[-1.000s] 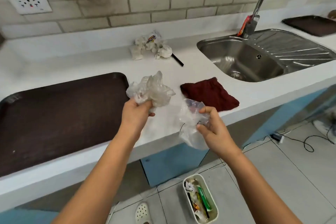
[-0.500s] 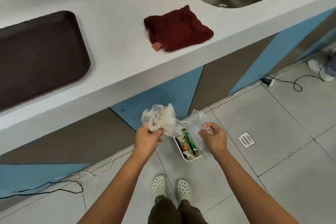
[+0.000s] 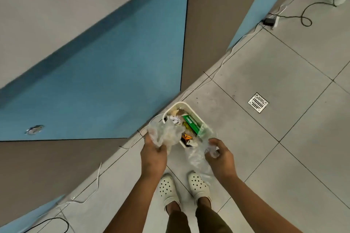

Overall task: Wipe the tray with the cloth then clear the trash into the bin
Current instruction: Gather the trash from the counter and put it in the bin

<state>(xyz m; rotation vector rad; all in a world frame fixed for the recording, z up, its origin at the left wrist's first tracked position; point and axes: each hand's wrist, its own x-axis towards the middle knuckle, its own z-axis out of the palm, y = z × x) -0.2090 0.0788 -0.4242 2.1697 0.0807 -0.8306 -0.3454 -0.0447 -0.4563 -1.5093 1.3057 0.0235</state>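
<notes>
A small white bin [image 3: 189, 107] stands on the tiled floor by the counter base, holding wrappers and a green packet. My left hand [image 3: 153, 155] grips a crumpled clear plastic wad [image 3: 164, 134] just over the bin's left rim. My right hand [image 3: 220, 157] pinches a thin clear plastic bag [image 3: 197, 157], which hangs at the bin's near edge. The tray and the cloth are out of view.
Blue and grey counter panels [image 3: 113, 81] fill the left. A white cable [image 3: 217, 73] runs along the floor by the bin. A floor drain [image 3: 258, 102] lies to the right. My feet in white clogs [image 3: 183, 187] stand just behind the bin.
My view has tilted down from the counter to the floor. Both hands have come down with the plastic trash and are now right over the bin.
</notes>
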